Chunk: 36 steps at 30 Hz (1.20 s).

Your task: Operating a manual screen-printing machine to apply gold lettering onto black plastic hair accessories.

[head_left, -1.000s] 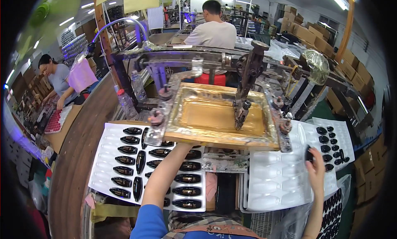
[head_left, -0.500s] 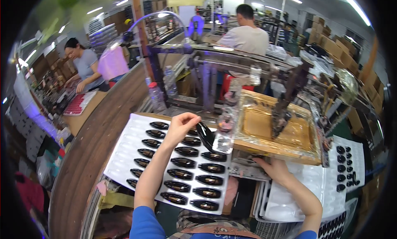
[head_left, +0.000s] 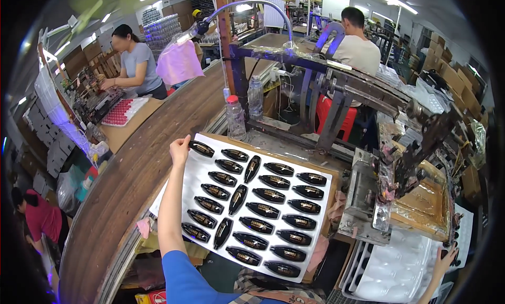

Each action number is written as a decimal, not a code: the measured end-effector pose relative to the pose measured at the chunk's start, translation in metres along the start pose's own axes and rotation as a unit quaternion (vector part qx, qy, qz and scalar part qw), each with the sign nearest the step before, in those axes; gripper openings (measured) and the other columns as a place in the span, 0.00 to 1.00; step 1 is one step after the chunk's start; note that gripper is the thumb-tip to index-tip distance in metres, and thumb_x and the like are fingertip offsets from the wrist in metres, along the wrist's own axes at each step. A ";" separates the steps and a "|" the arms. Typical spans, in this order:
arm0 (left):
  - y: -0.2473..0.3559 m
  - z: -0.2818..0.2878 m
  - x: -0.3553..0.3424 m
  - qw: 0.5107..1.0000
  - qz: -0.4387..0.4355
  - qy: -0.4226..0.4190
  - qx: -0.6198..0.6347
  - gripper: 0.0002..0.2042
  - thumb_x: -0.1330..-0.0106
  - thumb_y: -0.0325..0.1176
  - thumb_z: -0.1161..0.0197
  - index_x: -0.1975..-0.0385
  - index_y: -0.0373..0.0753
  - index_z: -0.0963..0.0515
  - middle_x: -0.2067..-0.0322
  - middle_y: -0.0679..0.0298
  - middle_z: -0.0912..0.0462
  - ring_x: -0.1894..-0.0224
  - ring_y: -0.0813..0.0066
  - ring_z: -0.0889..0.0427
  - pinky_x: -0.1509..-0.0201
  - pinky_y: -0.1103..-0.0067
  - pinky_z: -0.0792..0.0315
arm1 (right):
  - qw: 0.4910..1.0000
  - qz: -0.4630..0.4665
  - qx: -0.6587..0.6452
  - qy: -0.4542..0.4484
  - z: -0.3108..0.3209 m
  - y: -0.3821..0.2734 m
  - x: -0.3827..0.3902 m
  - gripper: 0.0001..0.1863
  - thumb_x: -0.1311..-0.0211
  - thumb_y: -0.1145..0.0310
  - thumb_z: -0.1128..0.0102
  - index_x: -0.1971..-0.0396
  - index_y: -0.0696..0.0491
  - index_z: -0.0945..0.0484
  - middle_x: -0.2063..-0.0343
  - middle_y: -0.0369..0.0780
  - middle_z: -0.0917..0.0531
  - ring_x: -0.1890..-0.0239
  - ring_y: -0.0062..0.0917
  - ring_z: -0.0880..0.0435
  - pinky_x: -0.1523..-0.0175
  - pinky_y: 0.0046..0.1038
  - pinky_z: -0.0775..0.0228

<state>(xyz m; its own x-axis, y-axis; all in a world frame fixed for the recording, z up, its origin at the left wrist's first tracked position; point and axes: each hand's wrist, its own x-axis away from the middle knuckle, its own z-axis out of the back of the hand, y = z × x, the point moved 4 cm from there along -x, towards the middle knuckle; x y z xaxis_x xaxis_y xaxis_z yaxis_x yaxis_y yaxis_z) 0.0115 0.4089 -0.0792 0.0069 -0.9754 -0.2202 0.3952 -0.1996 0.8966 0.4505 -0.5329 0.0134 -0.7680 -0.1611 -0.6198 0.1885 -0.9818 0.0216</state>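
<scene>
My left hand [head_left: 180, 148] pinches the left end of a glossy black oval piece [head_left: 201, 149] with gold print, at the far left corner of a white moulded tray [head_left: 197, 171]. Several similar pieces lie in rows across this tray; a few in one column, such as this black piece [head_left: 238, 199], are turned nearly lengthwise. At the far right, my right hand [head_left: 446, 259] reaches out, fingers apart, beside small black parts on a second white tray [head_left: 397, 262]. Whether its fingertips touch one of these parts is hard to see.
A metal fixture [head_left: 363, 199] and a press with an amber-coloured framed screen [head_left: 423, 201] stand right of the tray. A bottle with a red cap [head_left: 234, 117] stands behind it. A curved wooden counter [head_left: 126, 183] runs along the left. Co-workers sit at benches farther back.
My left hand has moved from beside the fixture to the tray's far left corner. My right hand has left the press frame for the far right. The view has shifted, and the fixture now stands uncovered.
</scene>
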 end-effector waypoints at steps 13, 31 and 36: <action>-0.026 -0.039 -0.016 0.977 0.072 0.026 -0.199 0.14 0.47 0.46 0.41 0.74 0.42 0.19 0.69 0.54 0.21 0.61 0.58 0.24 0.56 0.69 0.31 | 0.979 -0.101 -0.014 -0.179 -0.028 0.119 0.039 0.25 0.41 0.57 0.54 0.51 0.61 0.36 0.54 0.51 0.30 0.51 0.42 0.33 0.46 0.32 0.44; 0.230 -0.141 0.273 0.879 -0.397 -0.237 0.116 0.07 0.41 0.31 0.46 0.69 0.34 0.25 0.71 0.58 0.21 0.68 0.63 0.22 0.59 0.75 0.31 | 0.812 0.024 -0.548 -0.198 0.057 -0.219 0.008 0.22 0.51 0.76 0.44 0.53 0.56 0.35 0.48 0.42 0.33 0.56 0.22 0.28 0.53 0.23 0.36; 0.274 -0.169 0.314 0.870 -0.370 -0.276 0.172 0.07 0.41 0.30 0.46 0.69 0.34 0.25 0.71 0.58 0.21 0.68 0.65 0.22 0.59 0.76 0.31 | 0.807 0.107 -0.525 -0.249 0.073 -0.288 0.010 0.19 0.51 0.73 0.42 0.57 0.57 0.30 0.56 0.41 0.26 0.55 0.24 0.28 0.50 0.26 0.39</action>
<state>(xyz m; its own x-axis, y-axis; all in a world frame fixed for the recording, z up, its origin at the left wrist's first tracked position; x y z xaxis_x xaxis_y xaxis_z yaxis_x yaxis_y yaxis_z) 0.2769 0.0642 0.0323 -0.6129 -0.4445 -0.6532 -0.1959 -0.7154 0.6706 0.3437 -0.2587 0.0583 -0.7508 -0.5926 -0.2918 0.5631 -0.3432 -0.7518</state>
